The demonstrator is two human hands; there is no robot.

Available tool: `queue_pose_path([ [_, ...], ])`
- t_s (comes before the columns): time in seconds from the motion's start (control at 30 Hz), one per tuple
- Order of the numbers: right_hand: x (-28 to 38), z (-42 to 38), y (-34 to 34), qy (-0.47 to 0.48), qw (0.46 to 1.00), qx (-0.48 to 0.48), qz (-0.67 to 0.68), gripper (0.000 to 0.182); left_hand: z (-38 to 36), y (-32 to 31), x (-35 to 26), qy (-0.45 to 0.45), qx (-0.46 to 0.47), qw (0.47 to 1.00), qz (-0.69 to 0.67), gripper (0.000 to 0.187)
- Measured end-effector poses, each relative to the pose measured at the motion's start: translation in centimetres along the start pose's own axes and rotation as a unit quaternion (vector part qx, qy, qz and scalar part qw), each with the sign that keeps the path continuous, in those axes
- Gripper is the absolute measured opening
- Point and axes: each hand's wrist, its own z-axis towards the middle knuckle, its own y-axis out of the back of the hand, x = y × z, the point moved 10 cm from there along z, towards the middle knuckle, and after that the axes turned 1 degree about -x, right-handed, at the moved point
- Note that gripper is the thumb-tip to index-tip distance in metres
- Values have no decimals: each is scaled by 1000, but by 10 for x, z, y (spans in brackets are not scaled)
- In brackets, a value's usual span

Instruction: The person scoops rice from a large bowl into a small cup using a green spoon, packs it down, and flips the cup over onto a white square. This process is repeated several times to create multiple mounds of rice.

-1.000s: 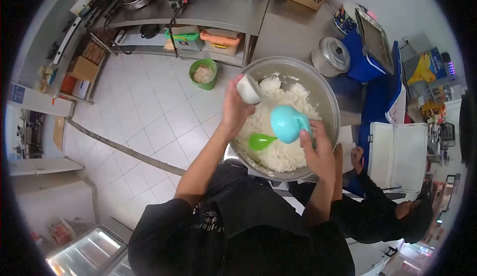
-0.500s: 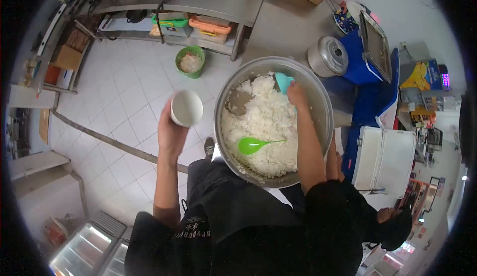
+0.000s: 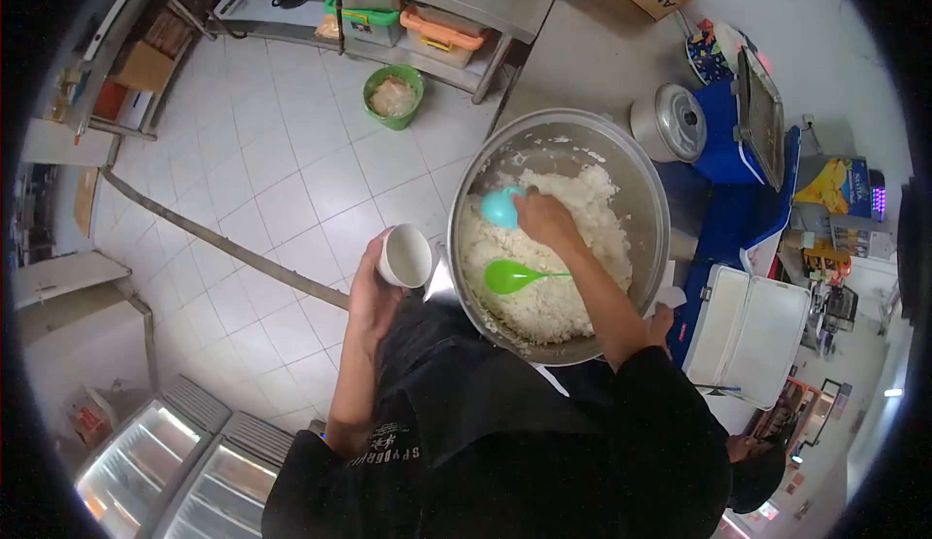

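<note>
My left hand [image 3: 372,296] is wrapped round a white paper cup [image 3: 408,255], its mouth tilted up toward me, just left of a large metal pot [image 3: 660,218]. The cup's inside looks empty. Inside the pot is a heap of white rice [image 3: 544,311]. My right hand [image 3: 546,218] grips a light blue scoop [image 3: 500,207] over the left part of the rice; its handle is mostly hidden by my fingers. A bright green spoon [image 3: 510,277] lies on the rice below my right hand, its handle pointing right.
A lidded pot [image 3: 670,123] and a blue cooler [image 3: 720,204] stand beyond the big pot. A co-worker's hand [image 3: 662,320] shows at its right rim, near a white cooler lid [image 3: 772,330]. On the floor is a green bin [image 3: 393,97].
My right hand has swung the scoop from the pot's far side to its left part. My left hand has brought the cup lower and nearer the pot. The view has shifted.
</note>
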Motion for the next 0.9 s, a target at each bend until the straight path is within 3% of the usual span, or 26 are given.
queue_pose_path([
  [0.17, 20, -30, 80, -119, 989, 86, -8, 61, -5, 14, 15, 16, 4, 1000, -3, 47],
  [0.27, 12, -20, 24, -63, 995, 70, 20, 64, -4, 12, 31, 40, 12, 999, -29, 47],
  [0.3, 4, -24, 12, -189, 979, 76, -32, 64, -7, 11, 36, 57, 18, 998, -24, 47],
  [0.33, 2, -22, 19, -190, 978, 76, -36, 64, -10, 8, 37, 59, 20, 998, -27, 47],
  [0.43, 32, -11, 45, -23, 979, 176, -104, 63, -13, 2, 47, 108, 34, 992, -53, 45],
  [0.47, 40, -17, 63, -23, 978, 179, -104, 63, -11, 5, 46, 110, 32, 992, -55, 45],
  [0.53, 85, -21, 98, 136, 971, 107, -166, 55, -10, -2, 49, 156, 77, 977, -119, 43],
  [0.57, 92, -26, 87, 196, 961, 105, -166, 51, -13, 1, 49, 158, 74, 977, -120, 43],
  [0.6, 89, -24, 77, 194, 961, 105, -165, 51, -16, -5, 49, 179, 100, 965, -162, 43],
  [0.67, 103, -45, 31, 365, 891, 193, -188, 51, -16, -8, 55, 205, 126, 949, -201, 42],
  [0.7, 98, -46, 11, 407, 872, 194, -190, 46, -12, -3, 63, 205, 126, 949, -204, 42],
  [0.9, 90, -39, -4, 378, 863, 245, -228, 43, -20, -15, 59, 160, 118, 975, -97, 43],
])
